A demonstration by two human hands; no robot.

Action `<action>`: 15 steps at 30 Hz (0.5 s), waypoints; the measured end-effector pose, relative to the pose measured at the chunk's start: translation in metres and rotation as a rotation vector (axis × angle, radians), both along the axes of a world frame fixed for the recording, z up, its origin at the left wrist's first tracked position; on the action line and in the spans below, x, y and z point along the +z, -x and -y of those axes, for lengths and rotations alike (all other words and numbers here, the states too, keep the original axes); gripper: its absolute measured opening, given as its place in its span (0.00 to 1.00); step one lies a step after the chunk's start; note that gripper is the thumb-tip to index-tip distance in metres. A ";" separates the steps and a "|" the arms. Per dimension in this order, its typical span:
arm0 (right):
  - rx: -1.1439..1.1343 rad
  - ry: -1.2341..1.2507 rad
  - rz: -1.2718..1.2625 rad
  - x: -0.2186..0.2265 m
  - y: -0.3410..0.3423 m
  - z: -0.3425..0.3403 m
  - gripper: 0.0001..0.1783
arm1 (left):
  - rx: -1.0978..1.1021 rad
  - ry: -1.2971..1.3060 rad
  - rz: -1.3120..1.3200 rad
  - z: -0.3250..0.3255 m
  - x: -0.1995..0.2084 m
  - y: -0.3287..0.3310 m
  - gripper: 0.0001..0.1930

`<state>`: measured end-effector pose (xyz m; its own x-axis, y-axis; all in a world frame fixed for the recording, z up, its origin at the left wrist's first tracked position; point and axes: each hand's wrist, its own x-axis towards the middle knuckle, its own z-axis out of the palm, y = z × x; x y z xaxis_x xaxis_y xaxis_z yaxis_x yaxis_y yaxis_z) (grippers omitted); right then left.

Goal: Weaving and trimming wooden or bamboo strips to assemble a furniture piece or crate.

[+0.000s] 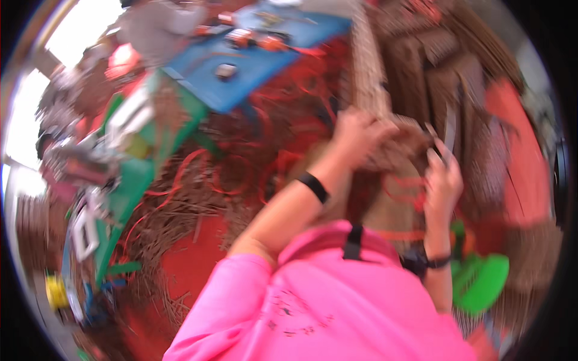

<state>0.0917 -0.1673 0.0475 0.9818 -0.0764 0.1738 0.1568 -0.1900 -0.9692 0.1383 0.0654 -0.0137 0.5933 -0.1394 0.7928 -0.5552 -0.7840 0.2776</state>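
Motion blurs the picture. My left hand (360, 135) is closed at the near end of a long, pale brown woven piece (368, 69), its fingers curled over the edge. To its right, my right hand (444, 180) is closed around a slim hand tool with a dark part (436, 143), whose exact kind is too smeared to make out. Between the two hands lies a darker brown, rough woven section (400, 141), close to the tool's tip.
A blue table (259, 72) with orange-and-black tools (256, 40) stands at the far left. Nearer is a green bench (135, 186) with objects on it. Brown strips (174, 240) and orange cord (177, 174) litter the red floor (195, 259). A green plastic piece (481, 283) sits at right.
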 end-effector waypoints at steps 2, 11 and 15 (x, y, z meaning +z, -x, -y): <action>-0.057 -0.085 -0.003 -0.012 -0.019 0.013 0.20 | 0.190 -0.101 0.037 0.015 0.005 0.013 0.05; 0.128 -0.317 -0.225 -0.061 -0.102 0.027 0.28 | 0.083 0.410 -0.328 0.030 0.015 0.023 0.24; 0.139 -0.359 -0.171 -0.042 -0.054 0.016 0.27 | 0.048 0.385 -0.364 0.033 0.020 0.052 0.25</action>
